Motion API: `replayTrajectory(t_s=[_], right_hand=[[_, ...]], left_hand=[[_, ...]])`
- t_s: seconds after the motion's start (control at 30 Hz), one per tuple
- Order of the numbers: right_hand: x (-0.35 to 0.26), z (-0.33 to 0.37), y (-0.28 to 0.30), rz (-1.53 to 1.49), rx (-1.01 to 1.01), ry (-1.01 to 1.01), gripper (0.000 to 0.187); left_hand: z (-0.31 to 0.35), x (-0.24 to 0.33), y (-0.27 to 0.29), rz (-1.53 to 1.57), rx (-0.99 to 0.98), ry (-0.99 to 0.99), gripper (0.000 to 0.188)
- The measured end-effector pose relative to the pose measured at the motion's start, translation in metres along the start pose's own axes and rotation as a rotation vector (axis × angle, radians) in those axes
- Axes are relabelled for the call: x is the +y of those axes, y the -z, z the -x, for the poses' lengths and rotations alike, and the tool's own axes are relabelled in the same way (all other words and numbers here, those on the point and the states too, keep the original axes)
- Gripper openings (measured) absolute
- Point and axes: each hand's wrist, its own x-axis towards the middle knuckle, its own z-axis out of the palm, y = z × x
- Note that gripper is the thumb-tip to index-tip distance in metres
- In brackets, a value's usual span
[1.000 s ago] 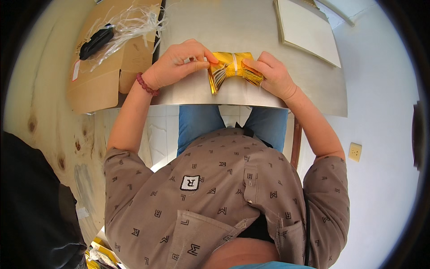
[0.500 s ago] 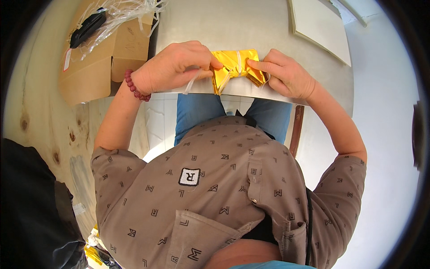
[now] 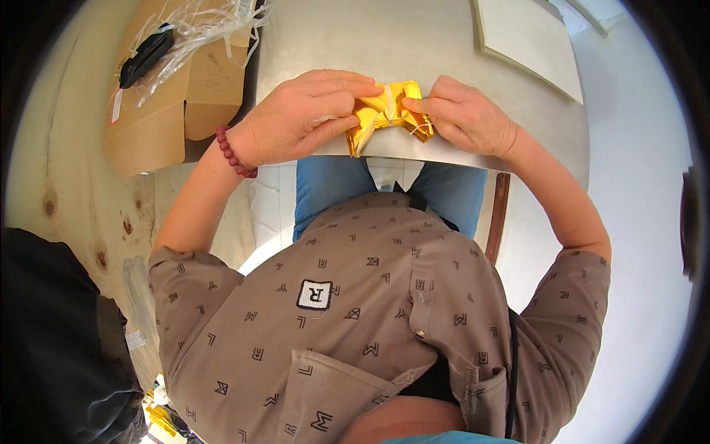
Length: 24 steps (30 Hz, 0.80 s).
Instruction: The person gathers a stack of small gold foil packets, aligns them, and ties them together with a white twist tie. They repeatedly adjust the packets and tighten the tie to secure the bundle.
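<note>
A bundle of shiny gold foil sheets (image 3: pixel 375 111) lies at the table's front edge, cinched at its middle by a thin whitish strip (image 3: pixel 390 102). The bundle's two ends fan outward from that strip, and its layered lower edges face me. My left hand (image 3: pixel 307 115), with a dark red bead bracelet at the wrist, grips the left end between thumb and fingers. At the right end my right hand (image 3: pixel 464 115) is closed, thumb and forefinger pinching the foil. A loose strip end pokes out beside the right fingers.
The metal tabletop (image 3: pixel 362 41) bears a pale flat board or stack of sheets (image 3: pixel 529 41) at the far right. On the left stands an open cardboard box (image 3: pixel 214 89), with a tangle of clear plastic strips (image 3: pixel 211 29) and a black object (image 3: pixel 146 58) on it.
My left hand has shifted slightly right, its fingers now over the bundle's left part. The foil beside the strip is more bunched, and the strip end that hung by my left fingers is mostly hidden.
</note>
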Motion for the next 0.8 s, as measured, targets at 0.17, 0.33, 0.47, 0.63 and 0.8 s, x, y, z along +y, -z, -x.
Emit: replayTrajectory(t_s=[0.17, 0.33, 0.47, 0.63, 0.8], right_hand=[[0.003, 0.003, -0.002, -0.034, 0.008, -0.008, 0.04], [0.003, 0.003, -0.003, -0.064, 0.022, -0.026, 0.038], [0.003, 0.001, -0.003, -0.124, 0.023, -0.042, 0.036], [0.0, 0.0, -0.004, -0.112, 0.028, -0.066, 0.037], [-0.001, -0.001, -0.003, -0.112, 0.046, -0.064, 0.034]], left_hand=[[0.008, 0.003, -0.003, -0.092, -0.052, 0.051, 0.006], [0.023, 0.006, -0.009, -0.011, 0.082, 0.08, 0.006], [0.032, 0.003, -0.01, -0.022, 0.082, 0.081, 0.009], [0.037, 0.002, -0.018, 0.178, 0.184, 0.158, 0.012], [0.035, -0.004, -0.016, -0.028, 0.13, -0.023, 0.013]])
